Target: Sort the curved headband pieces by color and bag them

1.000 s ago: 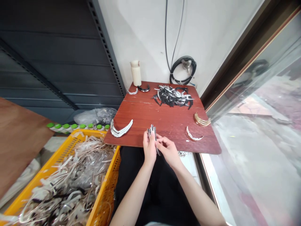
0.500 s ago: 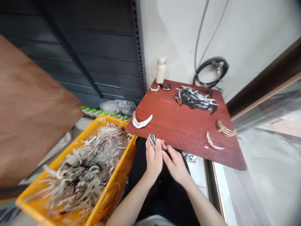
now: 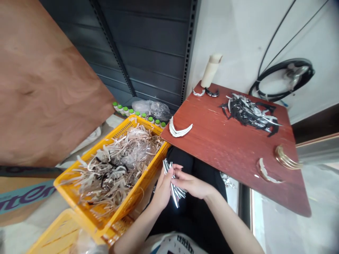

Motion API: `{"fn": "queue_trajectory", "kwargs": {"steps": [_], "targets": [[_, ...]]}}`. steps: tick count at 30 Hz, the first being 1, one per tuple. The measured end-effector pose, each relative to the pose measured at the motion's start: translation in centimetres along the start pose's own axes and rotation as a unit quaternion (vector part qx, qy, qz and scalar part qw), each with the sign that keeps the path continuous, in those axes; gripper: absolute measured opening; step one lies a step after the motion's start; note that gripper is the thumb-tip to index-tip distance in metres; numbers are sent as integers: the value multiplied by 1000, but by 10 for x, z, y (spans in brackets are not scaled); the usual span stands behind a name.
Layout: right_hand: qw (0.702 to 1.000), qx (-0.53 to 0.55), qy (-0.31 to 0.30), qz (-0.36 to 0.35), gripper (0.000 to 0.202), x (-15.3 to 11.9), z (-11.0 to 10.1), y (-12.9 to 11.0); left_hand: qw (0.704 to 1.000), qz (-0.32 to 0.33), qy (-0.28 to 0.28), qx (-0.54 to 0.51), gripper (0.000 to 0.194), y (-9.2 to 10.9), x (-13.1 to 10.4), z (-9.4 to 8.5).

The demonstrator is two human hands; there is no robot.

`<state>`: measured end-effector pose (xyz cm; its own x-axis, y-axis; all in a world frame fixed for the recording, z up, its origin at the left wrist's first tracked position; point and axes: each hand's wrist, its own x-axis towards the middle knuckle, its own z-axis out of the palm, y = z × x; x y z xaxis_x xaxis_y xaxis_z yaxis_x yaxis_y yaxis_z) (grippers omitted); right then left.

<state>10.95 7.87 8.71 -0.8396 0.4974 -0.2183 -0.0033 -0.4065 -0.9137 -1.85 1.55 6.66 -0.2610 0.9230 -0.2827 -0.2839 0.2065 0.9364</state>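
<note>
Over my lap, in front of the table edge, both hands are closed around a bundle of shiny silver strips (image 3: 174,195). My left hand (image 3: 163,188) wraps it from the left, thumb on top, and the strips' ends stick out above and below. The fingers of my right hand (image 3: 192,184) press on the bundle from the right. On the reddish-brown table (image 3: 212,141) above my hands lies a nested set of white curved strips (image 3: 180,132). A heap of black and silver strips (image 3: 250,112) covers part of its far side.
At left stands a yellow crate (image 3: 124,197) full of tangled strips. Gold curved strips (image 3: 287,157) and a pale curved piece (image 3: 265,173) lie at the table's right. A cream cylinder (image 3: 211,70) stands at the back corner; green-capped bottles (image 3: 131,112) line up behind the crate.
The view has swung left, so the table sits farther right. My hands have turned the bundle, and much more of the silver strips shows, fanning out below my fingers.
</note>
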Motion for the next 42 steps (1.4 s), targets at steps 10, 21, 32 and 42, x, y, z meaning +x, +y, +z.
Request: {"fn": "queue_trajectory", "kwargs": {"steps": [10, 21, 32, 42], "targets": [[967, 185, 80, 153, 53, 36, 15, 25, 996, -93, -12, 16, 51, -8, 30, -28], [977, 169, 14, 132, 41, 32, -4, 31, 987, 11, -103, 126, 43, -2, 45, -48], [981, 125, 34, 142, 43, 34, -10, 35, 856, -63, 292, 422, 40, -85, 194, -181], [983, 122, 25, 138, 43, 34, -13, 38, 792, -92, 378, 471, 39, -109, 201, -210]]}}
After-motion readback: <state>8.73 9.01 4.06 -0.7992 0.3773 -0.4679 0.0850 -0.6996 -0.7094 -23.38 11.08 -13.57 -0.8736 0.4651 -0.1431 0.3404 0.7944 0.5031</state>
